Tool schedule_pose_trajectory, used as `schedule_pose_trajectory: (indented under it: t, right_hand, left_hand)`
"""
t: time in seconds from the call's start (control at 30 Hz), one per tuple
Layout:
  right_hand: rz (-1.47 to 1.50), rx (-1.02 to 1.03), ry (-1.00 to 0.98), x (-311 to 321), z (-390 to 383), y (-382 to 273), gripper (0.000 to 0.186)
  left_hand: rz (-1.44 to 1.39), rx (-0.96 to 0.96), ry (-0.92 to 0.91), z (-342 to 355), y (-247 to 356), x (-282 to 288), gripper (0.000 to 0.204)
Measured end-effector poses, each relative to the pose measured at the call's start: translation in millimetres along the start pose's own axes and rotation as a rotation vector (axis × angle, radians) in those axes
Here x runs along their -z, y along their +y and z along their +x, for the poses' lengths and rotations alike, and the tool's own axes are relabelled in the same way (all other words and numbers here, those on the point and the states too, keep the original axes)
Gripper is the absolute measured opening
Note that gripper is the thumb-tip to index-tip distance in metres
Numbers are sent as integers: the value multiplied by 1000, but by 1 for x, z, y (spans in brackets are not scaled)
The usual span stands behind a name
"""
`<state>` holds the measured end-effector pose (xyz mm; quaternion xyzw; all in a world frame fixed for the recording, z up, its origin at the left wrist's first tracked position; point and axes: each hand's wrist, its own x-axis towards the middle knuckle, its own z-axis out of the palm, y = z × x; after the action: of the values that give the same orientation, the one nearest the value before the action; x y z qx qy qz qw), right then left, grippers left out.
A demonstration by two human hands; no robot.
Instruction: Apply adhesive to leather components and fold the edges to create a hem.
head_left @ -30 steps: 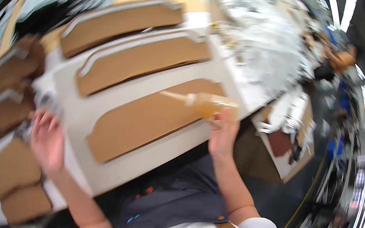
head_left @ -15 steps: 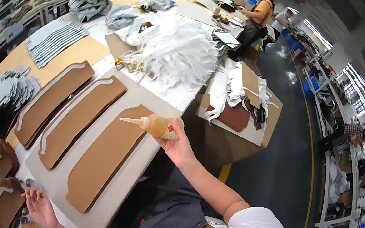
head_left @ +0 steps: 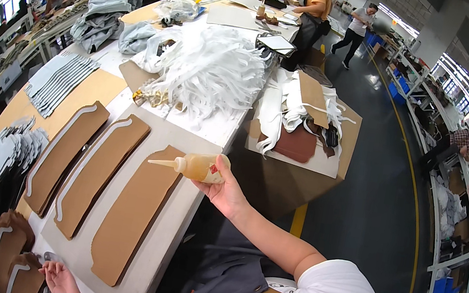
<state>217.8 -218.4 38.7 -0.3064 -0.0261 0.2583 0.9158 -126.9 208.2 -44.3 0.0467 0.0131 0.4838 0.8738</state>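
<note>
My right hand (head_left: 225, 193) is closed around a squeeze bottle (head_left: 201, 167) with amber contents and a long pale nozzle pointing left. The bottle is held sideways above the upper end of a plain brown panel (head_left: 136, 217) on a grey board. At the lower left, my left hand (head_left: 61, 282) has its fingers loosely bent and apart, with nothing visible in them. It is beside dark brown pieces edged in white (head_left: 25, 276). Left of the plain panel lie a brown stack with a white strip along its edge (head_left: 100, 177) and another like it (head_left: 65, 158).
A heap of white strips (head_left: 210, 68) covers the table's middle. Fanned grey-white pieces (head_left: 59, 83) and a dark-edged pile (head_left: 8, 161) lie at the left. A carton (head_left: 330, 166) with scraps stands at the table's right side. Shelves (head_left: 444, 262) line the aisle, where a person (head_left: 356, 30) walks.
The view has tilted, so the table sits lower and more of the room shows. My right hand keeps the bottle over the panel. The person in the aisle has come nearer.
</note>
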Motion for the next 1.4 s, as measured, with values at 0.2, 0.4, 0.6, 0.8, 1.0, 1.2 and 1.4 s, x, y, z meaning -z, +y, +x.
schedule_pose_trajectory:
  t: [0.2,0.4,0.6,0.8,1.0,1.2,1.4]
  right_hand:
    - [-61,52,6,-2,27,6,34]
    - [-453,372,18,-28,43,-8,34]
    - [-776,372,-69,-30,51,21,49]
    - [-1076,543,-77,-30,45,41,56]
    - [-1108,575,-49,-23,50,41,60]
    - [-1175,605,-48,-22,48,43,60]
    - [-1203,601,-105,-28,43,54,66]
  left_hand:
    - [-4,57,-59,-29,-6,-32,18]
    - [-35,41,67,-23,-48,-60,23]
    - [-92,-72,135,-40,-34,-67,24]
    - [-123,-62,135,-47,-40,-74,26]
    - [-132,-56,120,-48,-47,-80,25]
    - [-123,-52,133,-50,-50,-84,24]
    - [-121,-52,135,-49,-54,-83,25]
